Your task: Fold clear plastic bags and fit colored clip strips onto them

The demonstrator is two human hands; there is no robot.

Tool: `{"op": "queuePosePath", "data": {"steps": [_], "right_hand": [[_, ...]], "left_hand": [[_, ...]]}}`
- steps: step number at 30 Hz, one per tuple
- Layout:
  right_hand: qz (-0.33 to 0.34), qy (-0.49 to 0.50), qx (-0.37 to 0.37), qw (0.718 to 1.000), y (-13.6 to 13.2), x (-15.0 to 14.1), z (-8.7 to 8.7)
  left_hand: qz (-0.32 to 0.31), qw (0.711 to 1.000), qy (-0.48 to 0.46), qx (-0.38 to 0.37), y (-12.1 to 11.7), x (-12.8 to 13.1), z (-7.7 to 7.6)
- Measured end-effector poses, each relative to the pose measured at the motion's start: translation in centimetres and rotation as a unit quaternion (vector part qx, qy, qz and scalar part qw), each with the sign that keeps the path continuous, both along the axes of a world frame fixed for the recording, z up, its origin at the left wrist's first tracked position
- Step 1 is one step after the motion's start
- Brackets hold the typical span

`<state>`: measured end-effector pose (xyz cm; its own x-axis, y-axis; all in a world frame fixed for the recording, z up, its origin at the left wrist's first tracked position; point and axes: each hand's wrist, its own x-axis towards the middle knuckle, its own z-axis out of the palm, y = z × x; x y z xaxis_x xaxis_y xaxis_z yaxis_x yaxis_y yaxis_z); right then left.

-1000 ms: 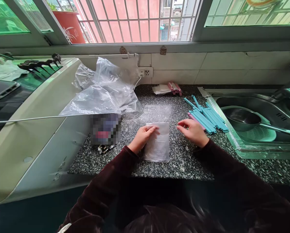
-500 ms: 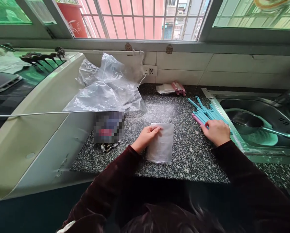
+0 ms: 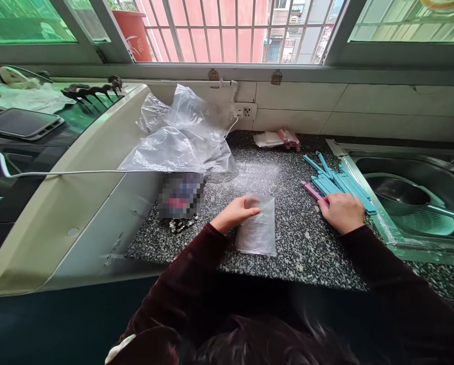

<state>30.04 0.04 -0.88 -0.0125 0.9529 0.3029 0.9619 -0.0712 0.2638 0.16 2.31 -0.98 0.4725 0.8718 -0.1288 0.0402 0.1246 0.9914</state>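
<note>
My left hand (image 3: 235,215) pinches the upper left edge of a small clear plastic bag (image 3: 260,230), thumb in front and fingers seen through the film. The bag lies nearly flat against the speckled counter. To the right, my right hand (image 3: 343,212) is closed on the near end of a pink plastic strip (image 3: 313,191). Its fingertips are partly hidden under the hand. Light-blue plastic strips (image 3: 325,178) lie in a loose pile just beyond and beside this hand, some partly covered by it.
A large crumpled clear bag (image 3: 177,144) sits at the back left, above a blurred-out item (image 3: 181,195). Pink strips (image 3: 288,139) and white packets (image 3: 268,139) lie by the wall. A sink (image 3: 409,152) holding a pan borders the right; a white cable (image 3: 74,173) crosses the left.
My right hand has drawn the pink strip slightly away from the blue pile. My left thumb has shifted on the bag. The whole view has swung a little left.
</note>
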Motion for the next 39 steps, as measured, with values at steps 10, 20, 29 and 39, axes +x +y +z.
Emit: {"op": "queuePosePath", "data": {"steps": [10,20,29,39], "right_hand": [[0.186,0.103,0.08,0.974,0.2,-3.3,1.4],[0.35,0.186,0.121,0.91,-0.8,-7.9,2.5],[0.388,0.185,0.132,0.893,-1.1,-8.3,1.2],[0.394,0.167,0.136,0.893,-1.7,-8.7,0.8]], "left_hand": [[0.048,0.988,-0.088,-0.115,0.1,-0.1,-0.1],[0.045,0.979,-0.123,-0.158,-0.2,-0.1,0.8],[-0.012,0.983,-0.117,-0.138,-0.4,0.0,0.7],[-0.006,0.995,-0.041,-0.088,-1.0,0.1,2.1]]}}
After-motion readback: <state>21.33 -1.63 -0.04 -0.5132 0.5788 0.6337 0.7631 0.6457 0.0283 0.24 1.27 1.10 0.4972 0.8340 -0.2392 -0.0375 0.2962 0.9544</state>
